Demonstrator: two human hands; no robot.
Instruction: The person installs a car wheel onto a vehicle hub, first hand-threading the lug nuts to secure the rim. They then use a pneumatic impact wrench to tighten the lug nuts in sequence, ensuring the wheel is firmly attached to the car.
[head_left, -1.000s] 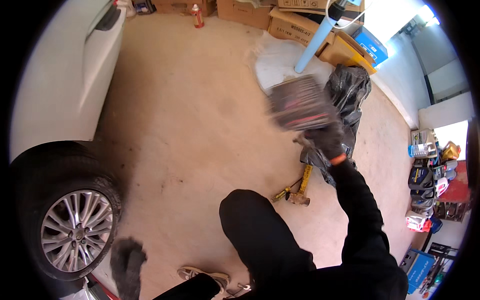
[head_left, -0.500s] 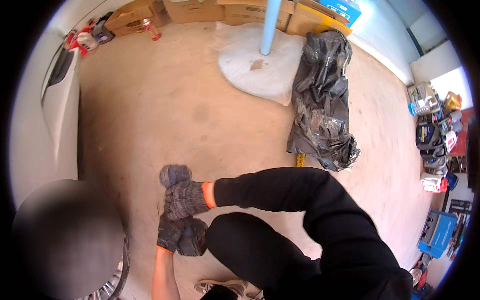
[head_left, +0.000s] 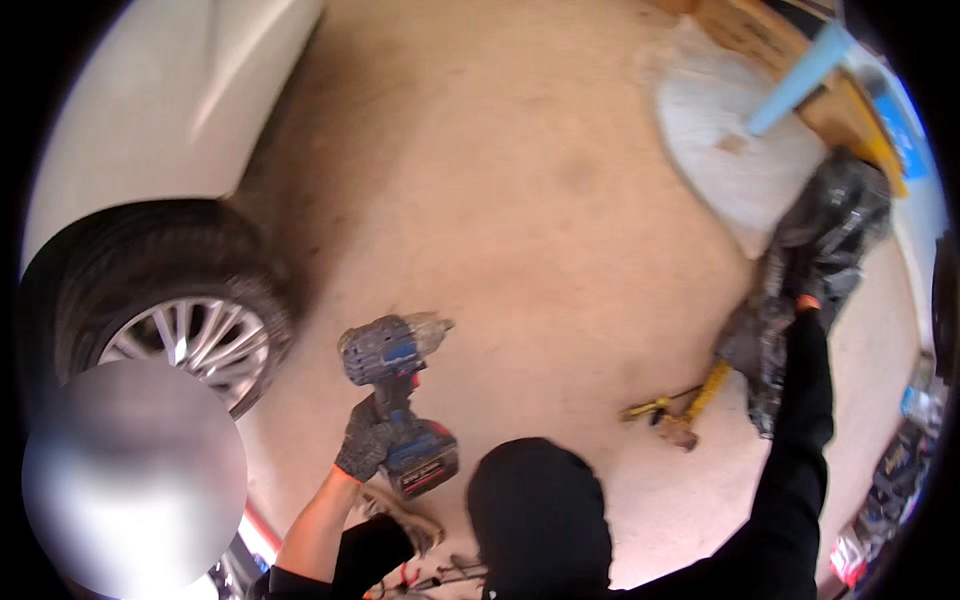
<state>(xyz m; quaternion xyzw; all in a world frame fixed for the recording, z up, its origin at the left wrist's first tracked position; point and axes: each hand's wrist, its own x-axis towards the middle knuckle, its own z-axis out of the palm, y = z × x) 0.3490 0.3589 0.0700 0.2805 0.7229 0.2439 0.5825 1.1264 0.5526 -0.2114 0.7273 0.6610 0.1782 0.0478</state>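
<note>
Cordless drill (head_left: 395, 365) gripped in left hand (head_left: 368, 443) (gloved), bare floor (head_left: 520, 200) beyond; right hand (head_left: 805, 290) grasps black bag (head_left: 820, 250).

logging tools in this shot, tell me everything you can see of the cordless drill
The cordless drill has a grey and blue body, a dark handle and a chunky battery pack with a red and blue base. It is held above the tan floor, nose pointing right and a bit blurred. The gloved left hand wraps its handle; nothing else touches it.

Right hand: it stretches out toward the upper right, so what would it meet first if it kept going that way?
Probably the black plastic bag: the gloved right hand already seems to be at or on it, though blur and unclear depth hide whether they touch.
</note>
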